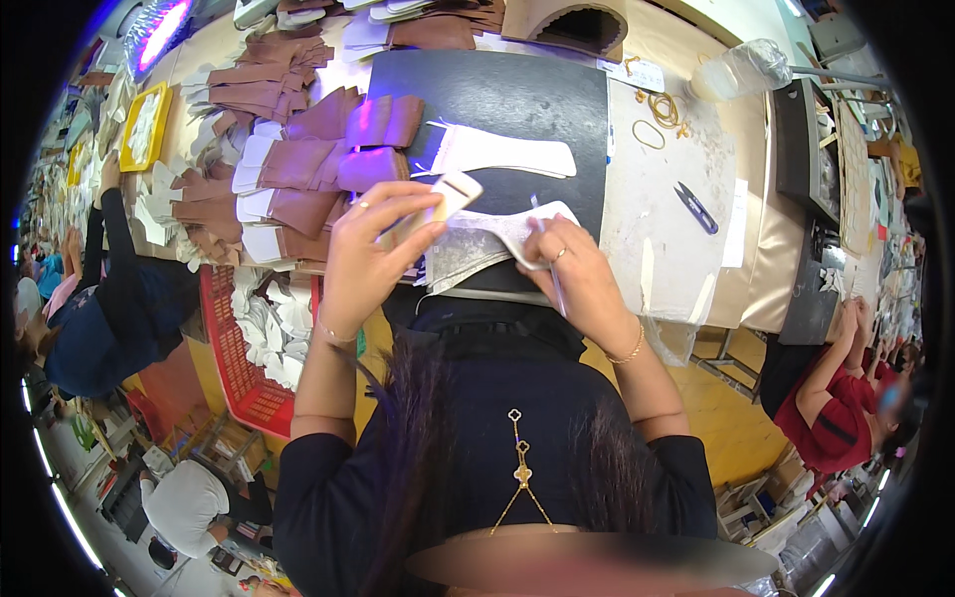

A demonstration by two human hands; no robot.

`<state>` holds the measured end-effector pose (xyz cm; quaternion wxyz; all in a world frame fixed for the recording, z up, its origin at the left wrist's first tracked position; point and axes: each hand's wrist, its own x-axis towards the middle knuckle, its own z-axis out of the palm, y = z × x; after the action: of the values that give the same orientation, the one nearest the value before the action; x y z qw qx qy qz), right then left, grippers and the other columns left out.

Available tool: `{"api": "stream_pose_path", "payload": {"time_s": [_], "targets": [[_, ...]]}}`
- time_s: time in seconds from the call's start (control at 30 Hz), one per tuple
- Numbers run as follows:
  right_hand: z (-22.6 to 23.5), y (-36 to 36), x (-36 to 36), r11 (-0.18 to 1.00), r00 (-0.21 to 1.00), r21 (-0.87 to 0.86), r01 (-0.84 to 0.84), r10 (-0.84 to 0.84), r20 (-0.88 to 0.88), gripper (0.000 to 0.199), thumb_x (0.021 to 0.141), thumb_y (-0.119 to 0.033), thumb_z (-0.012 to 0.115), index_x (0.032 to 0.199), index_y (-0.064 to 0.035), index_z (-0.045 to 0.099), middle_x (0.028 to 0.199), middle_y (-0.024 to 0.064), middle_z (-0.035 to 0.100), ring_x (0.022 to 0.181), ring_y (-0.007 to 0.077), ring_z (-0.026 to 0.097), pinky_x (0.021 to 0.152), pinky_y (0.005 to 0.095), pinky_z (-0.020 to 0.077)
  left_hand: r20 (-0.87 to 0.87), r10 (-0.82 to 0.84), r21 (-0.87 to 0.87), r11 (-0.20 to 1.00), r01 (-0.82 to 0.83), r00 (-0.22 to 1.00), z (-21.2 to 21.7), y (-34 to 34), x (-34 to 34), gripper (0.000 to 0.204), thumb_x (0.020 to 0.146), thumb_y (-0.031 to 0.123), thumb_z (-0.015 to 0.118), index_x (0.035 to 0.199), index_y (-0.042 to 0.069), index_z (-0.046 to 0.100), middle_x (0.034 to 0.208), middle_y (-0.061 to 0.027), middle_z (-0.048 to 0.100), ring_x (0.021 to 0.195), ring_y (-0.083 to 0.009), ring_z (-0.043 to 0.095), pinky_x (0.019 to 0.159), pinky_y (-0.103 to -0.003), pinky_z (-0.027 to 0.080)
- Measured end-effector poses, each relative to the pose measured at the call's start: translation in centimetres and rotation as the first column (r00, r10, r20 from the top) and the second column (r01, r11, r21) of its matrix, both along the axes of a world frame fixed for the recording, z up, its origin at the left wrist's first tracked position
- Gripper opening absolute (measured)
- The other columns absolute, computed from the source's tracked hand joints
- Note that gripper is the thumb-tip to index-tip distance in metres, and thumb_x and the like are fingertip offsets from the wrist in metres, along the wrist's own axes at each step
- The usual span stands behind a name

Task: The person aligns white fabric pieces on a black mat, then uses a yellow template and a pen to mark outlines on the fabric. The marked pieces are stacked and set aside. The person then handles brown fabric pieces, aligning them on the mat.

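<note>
My left hand (373,239) is closed on a small cream block with a dark slot (460,191), held just above the near edge of the black mat (487,90). My right hand (577,269) grips a thin pale pen-like stick (559,297), and its fingers also touch the narrow end of a white-and-grey shaped piece (468,251). That piece is partly hidden by both hands. Just beyond it a second white shaped piece (507,154) lies flat on the mat, with loose threads at its left end.
Stacks of brown and white pieces (298,164) crowd the table's left. Thread snips (696,207), yellow bands (662,114) and a clear plastic bottle (741,70) are at right. A red basket (227,348) of white scraps stands below left. Other people work on both sides.
</note>
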<state>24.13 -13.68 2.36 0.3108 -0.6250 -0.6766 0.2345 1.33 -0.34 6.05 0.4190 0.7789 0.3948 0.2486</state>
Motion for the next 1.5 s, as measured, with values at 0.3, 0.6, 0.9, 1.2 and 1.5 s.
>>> {"api": "stream_pose_path", "payload": {"time_s": [0.3, 0.6, 0.9, 1.2, 1.5], "targets": [[5.6, -0.7, 1.3, 0.864, 0.819, -0.089, -0.496, 0.431, -0.38, 0.015, 0.085, -0.011, 0.074, 0.085, -0.0074, 0.06, 0.089, 0.0071, 0.071, 0.094, 0.0255, 0.073, 0.099, 0.0467, 0.0513, 0.042, -0.346, -0.611, 0.734, 0.298, 0.937, -2.7, 1.8, 3.6, 0.035, 0.088, 0.022, 0.076, 0.117, 0.003, 0.07, 0.106, -0.0098, 0.066, 0.093, -0.0175, 0.063, 0.08, -0.031, 0.052], [2.3, 5.5, 2.5, 0.963, 0.661, -0.109, 0.248, -0.251, -0.707, 0.025, 0.085, -0.007, 0.079, 0.103, -0.0027, 0.063, 0.1, 0.0082, 0.069, 0.091, 0.0129, 0.065, 0.077, 0.0266, 0.0517, -0.092, -0.443, -0.195, 0.886, 0.42, 0.892, -2.8, -1.1, 2.0, 0.031, 0.09, 0.018, 0.072, 0.118, 0.005, 0.07, 0.111, -0.0152, 0.065, 0.105, -0.033, 0.065, 0.092, -0.038, 0.051], [-2.9, 5.0, 4.8, 0.894, 0.906, 0.171, 0.413, -0.423, 0.022, 0.022, 0.095, -0.01, 0.067, 0.115, -0.0035, 0.062, 0.114, 0.0124, 0.072, 0.099, 0.0203, 0.072, 0.084, 0.0341, 0.0534, -0.197, -0.304, 0.288, 0.891, 0.351, 0.932, -3.2, -3.6, 3.8, 0.027, 0.084, 0.015, 0.078, 0.109, 0.005, 0.074, 0.114, -0.0105, 0.066, 0.106, -0.0299, 0.063, 0.09, -0.041, 0.051], [-2.3, -0.7, 4.0, 0.884, 0.721, -0.22, 0.412, -0.464, -0.514, 0.012, 0.104, -0.004, 0.049, 0.114, 0.0026, 0.052, 0.111, 0.0141, 0.066, 0.1, 0.0223, 0.074, 0.086, 0.0286, 0.0545, -0.217, -0.327, 0.402, 0.829, 0.39, 0.92, -5.0, -3.2, 7.7, 0.025, 0.084, 0.018, 0.076, 0.106, 0.006, 0.073, 0.113, -0.0089, 0.065, 0.101, -0.0262, 0.059, 0.087, -0.039, 0.047], [-2.2, -1.1, 4.0, 0.884, 0.7, -0.232, 0.406, -0.464, -0.543, 0.017, 0.106, -0.009, 0.05, 0.119, 0.0028, 0.052, 0.112, 0.0143, 0.067, 0.101, 0.0236, 0.074, 0.086, 0.0289, 0.0547, -0.244, -0.334, 0.312, 0.862, 0.4, 0.91, -5.0, -3.4, 8.5, 0.024, 0.084, 0.015, 0.078, 0.106, 0.006, 0.076, 0.113, -0.0106, 0.068, 0.106, -0.029, 0.062, 0.09, -0.041, 0.048]]}}
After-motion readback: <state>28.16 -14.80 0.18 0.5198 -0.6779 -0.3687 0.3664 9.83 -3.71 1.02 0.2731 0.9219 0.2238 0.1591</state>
